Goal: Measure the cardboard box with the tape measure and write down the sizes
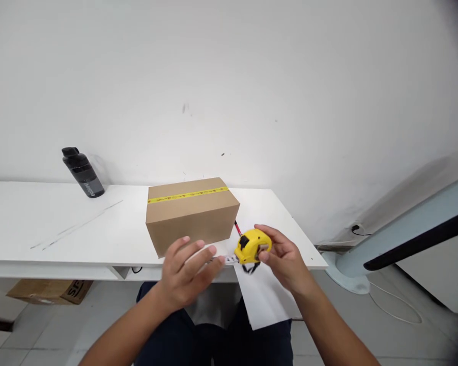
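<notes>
Yellow plastic tape measure (254, 245) held in right hand (286, 259)

The right hand, right of centre in the lower frame, grasps the tape measure by its side, near the table's front edge. A pale metal blade (230, 259) comes out toward the left hand (187, 277), whose fingers are spread; I cannot tell whether they pinch it.

Behind, in the centre, a brown rectangular cardboard box (194, 223) stands on the white table (125, 229). Its yellow sealing strip (187, 195) carries red print, too small for reading. A white paper sheet (269, 302) hangs over the edge below the tape measure.

On the left, a black cylindrical bottle (83, 173) bears pale lettering, which I cannot read surely. At lower left, a brown cardboard carton (41, 291) shows black letters beginning "SP".
</notes>
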Tool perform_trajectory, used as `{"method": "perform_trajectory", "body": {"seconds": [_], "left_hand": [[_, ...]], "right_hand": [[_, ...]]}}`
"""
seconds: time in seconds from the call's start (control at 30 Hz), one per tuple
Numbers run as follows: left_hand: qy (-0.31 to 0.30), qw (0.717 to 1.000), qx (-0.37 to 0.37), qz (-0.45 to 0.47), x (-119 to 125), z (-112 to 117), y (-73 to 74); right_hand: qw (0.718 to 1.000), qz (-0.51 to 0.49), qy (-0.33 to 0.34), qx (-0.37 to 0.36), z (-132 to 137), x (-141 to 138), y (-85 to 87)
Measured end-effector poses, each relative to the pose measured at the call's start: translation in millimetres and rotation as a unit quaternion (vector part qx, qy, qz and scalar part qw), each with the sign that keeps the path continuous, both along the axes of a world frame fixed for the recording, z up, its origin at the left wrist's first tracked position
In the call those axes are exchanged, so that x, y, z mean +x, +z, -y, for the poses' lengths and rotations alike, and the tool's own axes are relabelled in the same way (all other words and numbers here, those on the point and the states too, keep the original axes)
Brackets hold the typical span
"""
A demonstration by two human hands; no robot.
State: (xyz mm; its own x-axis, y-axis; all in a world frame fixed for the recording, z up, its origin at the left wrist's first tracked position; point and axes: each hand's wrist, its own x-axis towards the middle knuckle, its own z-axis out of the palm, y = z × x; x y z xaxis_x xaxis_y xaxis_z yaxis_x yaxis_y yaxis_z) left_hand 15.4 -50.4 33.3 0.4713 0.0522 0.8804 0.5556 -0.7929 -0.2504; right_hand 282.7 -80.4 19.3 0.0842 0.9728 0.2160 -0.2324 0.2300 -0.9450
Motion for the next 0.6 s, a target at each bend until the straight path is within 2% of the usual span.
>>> {"method": "perform_trajectory", "body": {"seconds": [0.1, 0.2, 0.3, 0.37, 0.43, 0.5, 0.57, 0.6], "left_hand": [[0.001, 0.999, -0.026, 0.024, 31, 1, -27.1], [0.000, 0.997, -0.065, 0.037, 36, -3, -47.1], [0.033, 0.992, -0.110, 0.047, 8, -15, -58.7], [0.100, 0.980, -0.146, 0.094, -24, -30, -64.6], [0.160, 0.944, -0.211, 0.199, -56, -49, -69.6], [0.162, 0.880, -0.368, 0.255, -76, -67, -72.9], [0.138, 0.819, -0.503, 0.239, -83, -78, -75.2], [0.134, 0.802, -0.539, 0.220, -82, -80, -76.1]], "right_hand": [[0.999, -0.026, 0.011, -0.038, 16, -12, -12.2], [0.996, -0.046, 0.000, -0.072, 24, -9, -15.0], [0.994, -0.059, -0.011, -0.093, 28, 7, -14.0], [0.992, -0.077, -0.018, -0.100, 23, 21, -14.0], [0.988, -0.100, -0.014, -0.119, 8, 34, -15.7], [0.982, -0.107, 0.015, -0.157, -18, 42, -18.9], [0.975, -0.086, 0.075, -0.191, -50, 41, -21.8], [0.971, -0.064, 0.116, -0.200, -64, 36, -22.3]]}}
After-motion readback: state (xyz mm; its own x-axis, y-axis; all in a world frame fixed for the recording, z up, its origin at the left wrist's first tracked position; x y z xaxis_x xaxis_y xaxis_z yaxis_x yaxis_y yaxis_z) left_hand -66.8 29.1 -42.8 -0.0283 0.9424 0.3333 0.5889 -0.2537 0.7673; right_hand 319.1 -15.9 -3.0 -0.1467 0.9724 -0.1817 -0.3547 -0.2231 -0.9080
